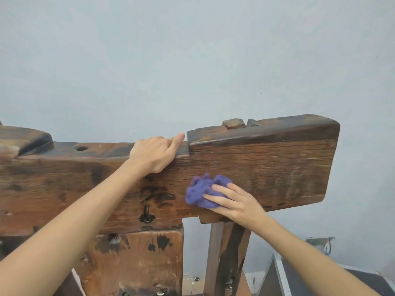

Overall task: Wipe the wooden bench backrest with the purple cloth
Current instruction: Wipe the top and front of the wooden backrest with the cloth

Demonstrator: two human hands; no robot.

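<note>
Left hand [155,153] sits on the top edge of the wooden bench backrest [267,167], arm stretched up from lower left. Fingers hooked over the edge, index pointing right along it; it has hold of nothing but the wood.

Right hand [234,199] lies against the backrest's front face near its lower edge, arm coming from lower right. Fingers fairly straight and spread, pressing the bunched purple cloth [204,192] flat to the wood, not curled round it. Cloth is below and right of the left hand.

No readable writing or labels anywhere on the backrest.
</note>
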